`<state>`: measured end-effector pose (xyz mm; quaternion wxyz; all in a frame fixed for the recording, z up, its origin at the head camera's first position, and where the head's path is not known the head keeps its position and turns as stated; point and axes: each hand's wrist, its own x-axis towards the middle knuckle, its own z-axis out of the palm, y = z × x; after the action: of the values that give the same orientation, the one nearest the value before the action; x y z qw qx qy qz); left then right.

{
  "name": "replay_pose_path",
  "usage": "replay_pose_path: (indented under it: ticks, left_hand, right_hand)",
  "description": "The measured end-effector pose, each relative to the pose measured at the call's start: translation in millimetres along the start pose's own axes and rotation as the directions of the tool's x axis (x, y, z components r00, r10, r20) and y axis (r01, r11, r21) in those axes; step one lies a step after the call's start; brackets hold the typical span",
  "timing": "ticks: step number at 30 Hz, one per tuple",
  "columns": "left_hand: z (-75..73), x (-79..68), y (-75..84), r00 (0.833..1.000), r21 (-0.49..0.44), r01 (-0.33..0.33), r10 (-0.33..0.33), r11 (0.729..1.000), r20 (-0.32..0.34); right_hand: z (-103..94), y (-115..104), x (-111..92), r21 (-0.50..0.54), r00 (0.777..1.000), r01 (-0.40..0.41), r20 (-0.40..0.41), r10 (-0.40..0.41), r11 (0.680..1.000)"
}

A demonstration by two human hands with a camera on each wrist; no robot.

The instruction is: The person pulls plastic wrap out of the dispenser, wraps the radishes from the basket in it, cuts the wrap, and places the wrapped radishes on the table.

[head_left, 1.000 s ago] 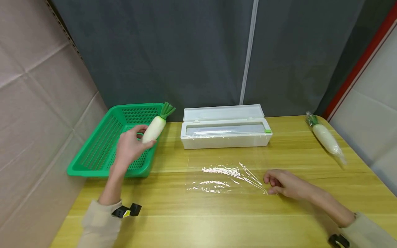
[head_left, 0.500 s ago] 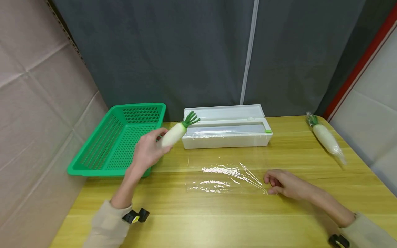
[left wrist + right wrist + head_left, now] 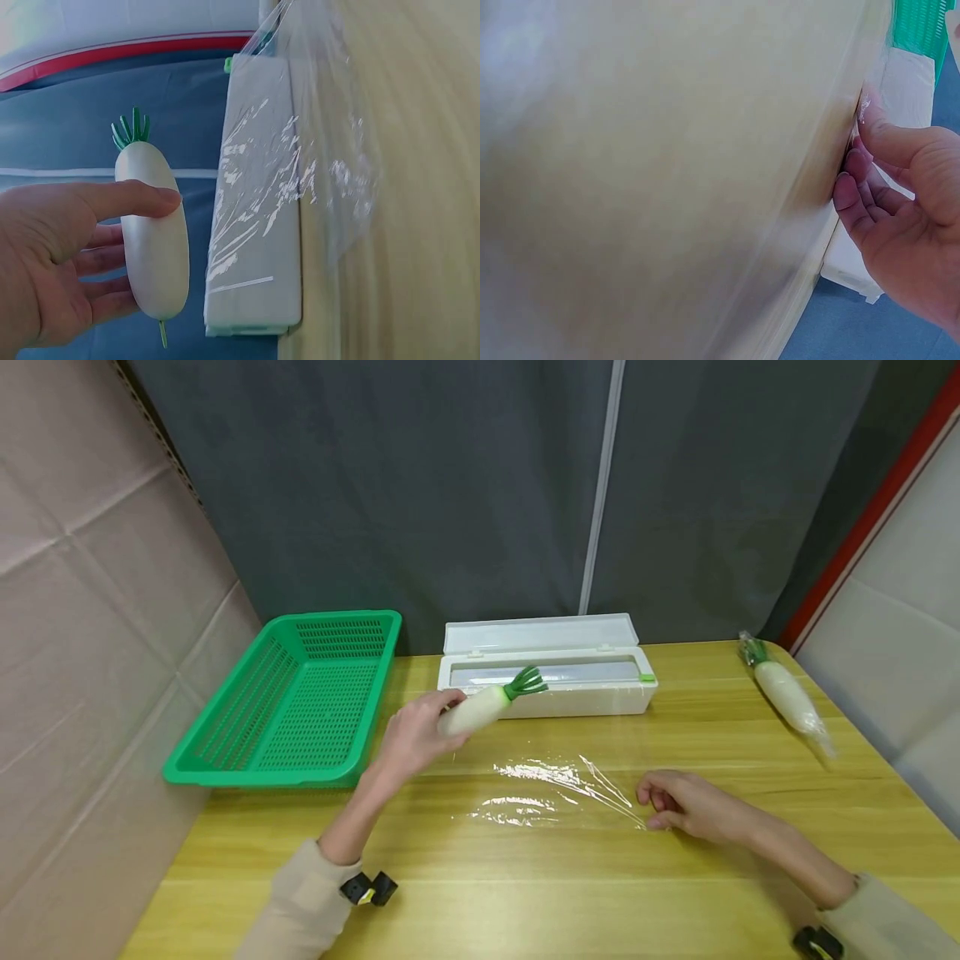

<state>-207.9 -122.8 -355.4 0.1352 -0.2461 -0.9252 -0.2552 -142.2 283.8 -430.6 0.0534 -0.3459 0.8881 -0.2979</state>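
Observation:
My left hand (image 3: pixel 417 735) grips a white radish (image 3: pixel 474 712) with a green leafy top, thumb on one side and fingers on the other. In the head view it is held over the left end of the plastic wrap, leaves pointing right. The left wrist view shows the bare radish (image 3: pixel 156 232) apart from the wrap box. A clear sheet of plastic wrap (image 3: pixel 536 785) stretches from the white wrap box (image 3: pixel 573 700) toward me. At the sheet's near right corner my right hand (image 3: pixel 693 807) pinches the film, which is gathered into creases there.
An empty green basket (image 3: pixel 360 760) stands at the left. Behind the sheet, the box has its lid (image 3: pixel 540 633) raised. A second radish wrapped in film (image 3: pixel 791 693) lies at the far right of the wooden table (image 3: pixel 525 893). Grey curtain hangs behind.
My left hand has carried the radish rightward from over the basket to above the left part of the wrap, tilting it flatter. The right hand has stayed at the film's corner.

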Motion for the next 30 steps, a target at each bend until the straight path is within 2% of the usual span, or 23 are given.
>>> replay_pose_path:
  ticks: [7,12,21,25,30]
  left_hand:
    - [24.5,4.3,15.7,0.994,-0.04,-0.092,0.094,0.995,0.057]
    - [41.4,6.7,28.6,0.984,-0.052,-0.126,0.132,0.991,0.12]
    - [67.2,14.7,46.5,0.963,-0.039,-0.146,0.151,0.989,0.222]
    - [74.2,19.2,51.2,0.956,-0.033,-0.151,0.155,0.988,0.248]
    - [81.0,23.4,53.4,0.952,-0.03,-0.125,0.129,0.992,0.279]
  right_hand:
    - [-0.4,0.2,0.9,0.018,1.0,-0.007,0.012,0.007,1.0]
    - [-1.2,-0.5,1.5,0.029,1.0,-0.019,0.024,0.019,0.999]
    - [-0.2,0.2,0.8,0.015,1.0,0.025,-0.002,-0.025,1.0]
    - [0.1,-0.1,0.9,0.014,1.0,0.026,-0.004,-0.026,1.0]
    - [-0.3,-0.8,1.5,0.024,1.0,0.018,0.005,-0.019,1.0]
